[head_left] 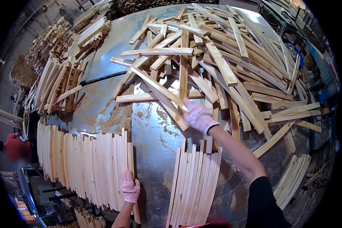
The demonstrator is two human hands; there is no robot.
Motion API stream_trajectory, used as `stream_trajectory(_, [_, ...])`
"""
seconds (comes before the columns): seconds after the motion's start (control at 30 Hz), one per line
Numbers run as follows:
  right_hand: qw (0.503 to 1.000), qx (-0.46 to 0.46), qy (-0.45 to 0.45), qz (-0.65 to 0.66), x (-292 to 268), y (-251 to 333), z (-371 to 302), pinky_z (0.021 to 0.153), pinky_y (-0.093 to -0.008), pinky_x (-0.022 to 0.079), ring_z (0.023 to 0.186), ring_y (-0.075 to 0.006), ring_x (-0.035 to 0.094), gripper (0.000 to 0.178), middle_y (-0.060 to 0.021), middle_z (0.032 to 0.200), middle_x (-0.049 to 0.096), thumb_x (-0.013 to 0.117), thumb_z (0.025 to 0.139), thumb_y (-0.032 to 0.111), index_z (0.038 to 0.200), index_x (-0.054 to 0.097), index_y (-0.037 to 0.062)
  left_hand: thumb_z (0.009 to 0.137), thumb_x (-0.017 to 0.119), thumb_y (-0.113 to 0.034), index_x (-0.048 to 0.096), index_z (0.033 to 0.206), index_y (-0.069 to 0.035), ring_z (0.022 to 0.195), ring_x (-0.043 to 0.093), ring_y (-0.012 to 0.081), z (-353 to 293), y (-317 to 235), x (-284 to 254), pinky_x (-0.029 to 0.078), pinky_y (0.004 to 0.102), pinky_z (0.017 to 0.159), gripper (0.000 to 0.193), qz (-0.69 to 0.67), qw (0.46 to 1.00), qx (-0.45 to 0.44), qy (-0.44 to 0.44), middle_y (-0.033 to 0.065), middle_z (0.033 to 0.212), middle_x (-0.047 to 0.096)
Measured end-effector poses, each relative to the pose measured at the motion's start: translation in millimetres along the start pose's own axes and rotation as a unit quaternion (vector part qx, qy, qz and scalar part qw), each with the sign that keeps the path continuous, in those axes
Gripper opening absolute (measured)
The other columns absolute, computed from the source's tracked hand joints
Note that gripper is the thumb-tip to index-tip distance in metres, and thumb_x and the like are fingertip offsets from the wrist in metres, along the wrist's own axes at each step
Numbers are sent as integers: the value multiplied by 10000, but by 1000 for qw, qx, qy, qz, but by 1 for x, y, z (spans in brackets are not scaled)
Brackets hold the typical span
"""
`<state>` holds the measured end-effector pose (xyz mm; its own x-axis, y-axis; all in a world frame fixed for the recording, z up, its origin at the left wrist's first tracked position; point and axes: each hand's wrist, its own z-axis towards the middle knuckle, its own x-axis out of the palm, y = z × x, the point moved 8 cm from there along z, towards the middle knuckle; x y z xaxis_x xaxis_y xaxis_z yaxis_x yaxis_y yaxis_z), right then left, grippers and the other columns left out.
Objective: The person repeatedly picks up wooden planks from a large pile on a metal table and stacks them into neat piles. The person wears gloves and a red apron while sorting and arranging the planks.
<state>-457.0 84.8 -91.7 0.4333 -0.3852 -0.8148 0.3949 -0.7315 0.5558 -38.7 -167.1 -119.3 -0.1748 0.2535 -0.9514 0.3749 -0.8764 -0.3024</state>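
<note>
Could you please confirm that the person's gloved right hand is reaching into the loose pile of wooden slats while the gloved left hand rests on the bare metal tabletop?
Not quite. In the head view the left hand rests on the neat row of pale wooden slats, not the bare grey metal tabletop. The right hand does reach into the loose pile of wooden slats.

Sawdust [114,114] dusts my metal tabletop [155,152]. Far left, stacked wooden frames [60,87] stand, and a person in red [15,148] works below them.

The gloved right hand [197,116] reaches into the loose slat pile [224,64] at the far side of the metal counter [152,140]. The gloved left hand [130,187] rests on the near-left slat row [83,163]; another aligned row [195,182] lies between the arms.
</note>
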Motion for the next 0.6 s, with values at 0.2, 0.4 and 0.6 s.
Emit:
stream_trajectory(0.2, [958, -29, -88, -272, 79, 22, 6, 906, -491, 531, 1178, -360, 582, 617, -245, 1430, 495, 559, 968, 216, 1529, 380, 32, 740, 709, -24, 536, 1364, -26, 1307, 530, 415, 12, -3, 0, 384, 517, 1168, 648, 56, 998, -11, -33, 209, 1396, 559])
stream_trajectory(0.4, [985, -35, -31, -165, -1, 18, -12, 728, -427, 563, 917, -315, 685, 654, -219, 1083, 668, 526, 880, 113, 1514, 396, 18, 786, 744, -123, 448, 1480, -68, 1475, 348, 385, -1, -3, -8, 349, 509, 1193, 756, 113, 992, -44, 41, 206, 1567, 390])
stream_trajectory(0.6, [790, 45, 95, 604, 10, -20, -182, 676, -345, 615, 763, -193, 709, 597, -125, 990, 721, 660, 883, 222, 1410, 518, -20, 794, 778, -192, 420, 1491, -5, 1430, 407, 437, 39, -106, -16, 373, 487, 1172, 805, -204, 978, -17, 43, 242, 1511, 454])
